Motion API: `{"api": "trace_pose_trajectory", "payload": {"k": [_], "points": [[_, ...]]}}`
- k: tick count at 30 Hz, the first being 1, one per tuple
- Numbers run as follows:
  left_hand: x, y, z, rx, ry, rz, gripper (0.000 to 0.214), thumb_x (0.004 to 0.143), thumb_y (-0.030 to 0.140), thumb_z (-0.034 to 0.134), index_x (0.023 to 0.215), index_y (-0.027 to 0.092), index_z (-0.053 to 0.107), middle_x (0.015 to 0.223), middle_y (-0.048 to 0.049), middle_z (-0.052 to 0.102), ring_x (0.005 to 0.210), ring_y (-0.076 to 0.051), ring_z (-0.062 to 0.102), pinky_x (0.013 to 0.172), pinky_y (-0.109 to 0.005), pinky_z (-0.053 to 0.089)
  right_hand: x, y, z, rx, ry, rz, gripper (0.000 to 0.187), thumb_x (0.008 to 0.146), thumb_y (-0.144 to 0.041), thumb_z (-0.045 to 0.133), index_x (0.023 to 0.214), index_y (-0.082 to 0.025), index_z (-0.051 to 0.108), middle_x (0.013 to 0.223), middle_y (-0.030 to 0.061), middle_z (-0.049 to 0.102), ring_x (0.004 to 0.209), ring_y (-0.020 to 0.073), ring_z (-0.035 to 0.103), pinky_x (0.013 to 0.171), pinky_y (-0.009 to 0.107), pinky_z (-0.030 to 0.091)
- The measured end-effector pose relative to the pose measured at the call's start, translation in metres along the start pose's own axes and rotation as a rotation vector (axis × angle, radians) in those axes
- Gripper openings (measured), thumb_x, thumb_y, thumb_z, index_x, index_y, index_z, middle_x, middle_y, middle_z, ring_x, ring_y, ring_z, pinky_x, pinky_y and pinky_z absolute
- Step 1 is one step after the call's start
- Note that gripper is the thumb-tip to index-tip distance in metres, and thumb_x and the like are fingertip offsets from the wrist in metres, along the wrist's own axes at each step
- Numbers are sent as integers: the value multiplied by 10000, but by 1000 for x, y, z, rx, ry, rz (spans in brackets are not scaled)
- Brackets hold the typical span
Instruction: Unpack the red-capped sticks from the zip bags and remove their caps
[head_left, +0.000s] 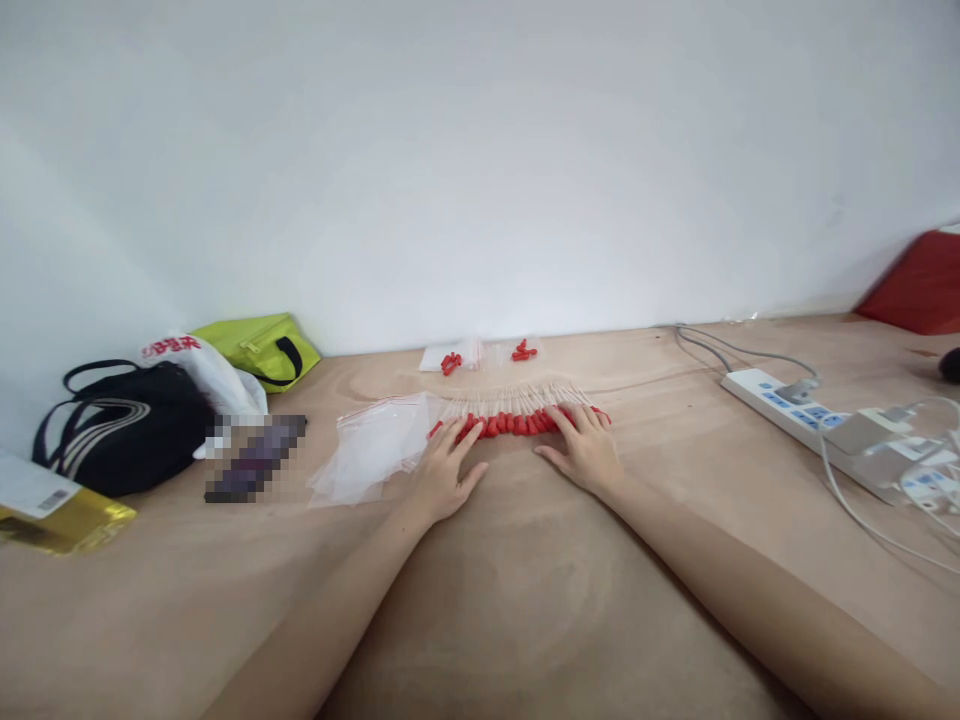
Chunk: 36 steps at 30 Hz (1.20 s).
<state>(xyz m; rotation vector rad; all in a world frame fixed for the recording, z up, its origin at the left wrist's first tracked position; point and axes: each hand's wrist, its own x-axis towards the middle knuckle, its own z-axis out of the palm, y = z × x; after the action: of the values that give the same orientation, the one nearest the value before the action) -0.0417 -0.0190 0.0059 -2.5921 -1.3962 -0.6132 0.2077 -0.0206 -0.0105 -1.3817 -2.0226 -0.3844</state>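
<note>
A row of small red pieces (514,424) with thin pale strings or sticks fanning out behind them lies across the wooden table; their exact kind is too small to tell. Over the row's left end rests my left hand (448,470), fingers spread and fingertips touching the red pieces. My right hand (583,447) lies on the right end, fingers apart, covering some of them. Clear zip bags (375,450) are stacked flat just left of my left hand. Farther back, two bags by the wall carry small clusters of red pieces (451,364).
On the left are a black bag (139,425), a lime-green bag (259,345), a white plastic bag (225,385), a gold packet (67,510) and a pixelated dark item (259,460). A power strip (780,410) with chargers and cables lies at right, near a red object (915,285).
</note>
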Motion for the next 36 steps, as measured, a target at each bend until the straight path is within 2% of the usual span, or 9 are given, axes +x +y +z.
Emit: {"api": "trace_pose_trajectory", "payload": {"k": [3,8,13,18,26,29,31,33,36], "points": [[21,11,11,27,-30,-65,601,807,452,458,1332,200,310,1358,-124,351,1278,-279,265,1034,-463,245,11,3,8,-48,-59,-35,556,788,-568,434,1205,-202,476,1198,124,503,1088,263,433,910,432,278],[47,12,23,44,-45,-140,567,816,447,460,1307,188,344,1328,-118,400,1267,-273,287,1028,-469,234,23,6,19,-44,-110,-35,476,823,-545,393,1154,-227,518,1141,106,549,1061,239,469,955,452,217],[59,9,29,59,-36,-165,486,825,435,456,1232,170,442,1283,-114,459,1229,-269,347,1024,-448,245,33,10,28,-19,-123,-20,410,836,-524,395,1090,-247,560,1085,83,582,1002,230,503,952,482,199],[65,7,34,54,3,-162,481,822,436,463,1207,147,472,1261,-136,480,1212,-291,367,1012,-475,245,39,14,35,-9,-108,-29,403,823,-528,421,1058,-240,578,1045,83,598,973,229,508,947,487,207],[61,4,36,3,165,-73,338,867,360,421,1077,154,586,1130,-97,592,1144,-243,450,1014,-444,258,34,9,26,35,-43,-121,324,834,-468,452,1013,-251,612,1033,67,600,993,212,482,960,455,203],[56,5,32,-46,313,-100,356,853,384,441,1070,150,599,1066,-110,601,1063,-241,492,947,-408,345,28,2,20,72,-29,-140,328,844,-435,451,1067,-235,583,1033,70,595,987,207,483,960,443,219],[48,6,26,-110,381,-112,388,854,414,424,1088,156,594,950,-104,604,944,-215,531,856,-361,416,23,-2,16,105,-14,-141,335,845,-402,457,1102,-213,560,1032,76,589,985,205,485,952,427,246],[38,10,20,-198,376,-76,399,865,416,400,1128,166,568,856,-80,585,847,-181,543,787,-320,447,17,-6,12,142,18,-134,359,841,-379,467,1136,-185,532,1044,90,578,999,210,479,935,411,283],[19,17,9,-347,273,14,356,876,358,402,1155,188,544,864,-65,587,836,-156,551,764,-293,459,7,-10,4,195,72,-135,422,830,-380,478,1192,-162,483,1084,120,550,1031,227,466,900,404,332]]}}
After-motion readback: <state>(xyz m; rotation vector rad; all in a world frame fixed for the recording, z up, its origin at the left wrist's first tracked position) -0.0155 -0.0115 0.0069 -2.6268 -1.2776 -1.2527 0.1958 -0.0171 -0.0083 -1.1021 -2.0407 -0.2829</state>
